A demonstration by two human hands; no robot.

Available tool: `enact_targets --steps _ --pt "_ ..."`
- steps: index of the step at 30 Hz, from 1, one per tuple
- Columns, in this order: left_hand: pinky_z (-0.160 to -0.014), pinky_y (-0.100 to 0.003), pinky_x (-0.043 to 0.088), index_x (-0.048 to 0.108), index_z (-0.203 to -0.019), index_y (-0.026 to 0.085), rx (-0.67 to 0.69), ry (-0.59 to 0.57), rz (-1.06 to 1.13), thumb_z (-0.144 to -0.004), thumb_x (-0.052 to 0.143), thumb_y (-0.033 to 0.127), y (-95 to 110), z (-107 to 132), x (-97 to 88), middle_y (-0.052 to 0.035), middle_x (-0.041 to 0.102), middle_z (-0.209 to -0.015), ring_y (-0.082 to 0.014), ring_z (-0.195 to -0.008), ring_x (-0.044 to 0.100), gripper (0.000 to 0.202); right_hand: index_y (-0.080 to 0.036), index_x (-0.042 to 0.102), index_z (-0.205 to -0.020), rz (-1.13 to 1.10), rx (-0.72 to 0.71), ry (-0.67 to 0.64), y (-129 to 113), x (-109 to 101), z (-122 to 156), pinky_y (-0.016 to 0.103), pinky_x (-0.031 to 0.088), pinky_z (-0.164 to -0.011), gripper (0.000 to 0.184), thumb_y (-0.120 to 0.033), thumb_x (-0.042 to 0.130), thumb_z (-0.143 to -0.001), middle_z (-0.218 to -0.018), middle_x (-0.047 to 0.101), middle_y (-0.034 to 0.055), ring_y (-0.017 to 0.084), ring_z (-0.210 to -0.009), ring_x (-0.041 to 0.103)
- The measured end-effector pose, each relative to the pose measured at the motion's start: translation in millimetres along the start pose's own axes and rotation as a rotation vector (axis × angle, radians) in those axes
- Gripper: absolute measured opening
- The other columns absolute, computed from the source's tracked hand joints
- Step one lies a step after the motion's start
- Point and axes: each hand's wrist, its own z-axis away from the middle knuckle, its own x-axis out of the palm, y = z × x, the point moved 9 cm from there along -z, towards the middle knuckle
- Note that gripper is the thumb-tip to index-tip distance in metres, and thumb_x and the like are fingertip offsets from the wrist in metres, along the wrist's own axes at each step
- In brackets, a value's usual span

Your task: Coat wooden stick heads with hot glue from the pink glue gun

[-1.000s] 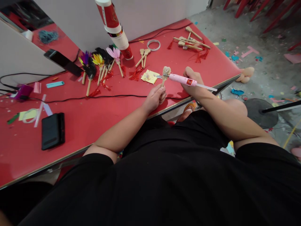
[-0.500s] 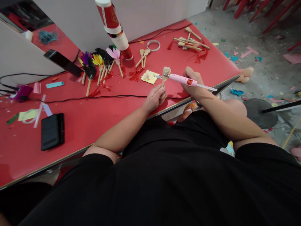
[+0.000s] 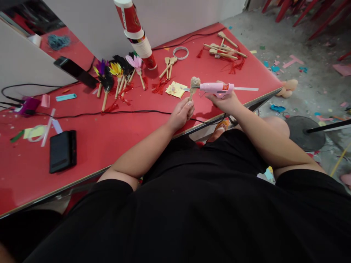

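My left hand [image 3: 181,113] is closed around the lower end of a small wooden stick [image 3: 192,89], holding it upright above the red table [image 3: 115,135]. A pale beige tuft sits at the stick's top. My right hand [image 3: 226,100] grips a pink glue gun [image 3: 216,87], level with the table, its metal nozzle touching the tuft. A clear glue rod sticks out of the gun's back to the right. A yellow paper scrap [image 3: 175,89] lies just behind the stick.
Finished feathered sticks [image 3: 117,78] lie in a row at the back, with plain wooden sticks and red tassels [image 3: 223,49] at the far right. A red-and-white tube [image 3: 135,33], a tape ring [image 3: 180,53], a black case [image 3: 62,150] and black cables are also on the table.
My right hand has turned the glue gun from a downward slant to level and lifted slightly. The left hand and stick have stayed nearly still.
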Motion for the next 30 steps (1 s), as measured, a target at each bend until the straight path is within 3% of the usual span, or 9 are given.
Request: enact_targets --steps 6,11,16,22,25,30 --pt "-0.054 -0.023 0.027 0.043 -0.084 0.026 0.068 0.044 -0.005 -0.107 0.091 0.063 2 0 -6.2 0.0097 0.033 -0.067 -0.0082 -0.053 0.031 0.064 -0.034 0.048 -0.09 -0.396 0.244 -0.243 -3 25 16 0.035 0.038 -0.049 0.076 -0.082 0.106 -0.078 -0.064 0.035 -0.0104 0.015 -0.057 0.035" --pt "-0.05 -0.023 0.021 0.042 -0.088 0.027 -0.018 0.106 0.033 -0.111 0.086 0.057 1 -2 -11.3 0.0112 0.029 -0.065 -0.0082 -0.049 0.024 0.058 -0.034 0.044 -0.092 -0.488 0.322 -0.217 -2 17 20 0.032 0.027 -0.044 0.078 -0.079 0.107 -0.082 -0.065 0.025 -0.0136 0.011 -0.055 0.021" --pt "-0.047 -0.019 0.019 0.041 -0.089 0.027 -0.103 0.08 0.119 -0.117 0.075 0.048 -2 -4 -8.9 0.0123 0.027 -0.062 -0.007 -0.046 0.021 0.049 -0.033 0.05 -0.094 -0.419 0.233 -0.093 9 6 17 0.035 0.039 -0.05 0.074 -0.085 0.101 -0.083 -0.066 0.031 -0.0109 0.014 -0.057 0.033" --pt "-0.046 -0.017 0.019 0.04 -0.09 0.027 -0.193 0.052 0.199 -0.116 0.076 0.05 -2 1 -3.0 0.0128 0.026 -0.062 -0.0059 -0.045 0.021 0.05 -0.032 0.059 -0.104 -0.082 0.061 0.036 1 0 12 0.042 0.057 -0.067 0.066 -0.085 0.096 -0.089 -0.078 0.052 -0.002 0.026 -0.078 0.06" --pt "-0.045 -0.017 0.017 0.041 -0.092 0.027 -0.271 0.035 0.246 -0.114 0.079 0.053 -2 5 2.0 0.0131 0.027 -0.063 -0.0057 -0.043 0.021 0.05 -0.033 0.054 -0.102 0.027 -0.004 0.034 -7 2 10 0.041 0.057 -0.071 0.067 -0.083 0.097 -0.089 -0.08 0.051 -0.0024 0.026 -0.083 0.059" --pt "-0.044 -0.017 0.015 0.04 -0.091 0.027 -0.299 0.019 0.249 -0.114 0.079 0.052 -2 7 5.9 0.0132 0.025 -0.063 -0.0056 -0.043 0.02 0.051 -0.032 0.051 -0.096 0.141 -0.009 0.049 -14 1 12 0.039 0.048 -0.07 0.063 -0.086 0.083 -0.1 -0.078 0.049 -0.0013 0.025 -0.078 0.056"
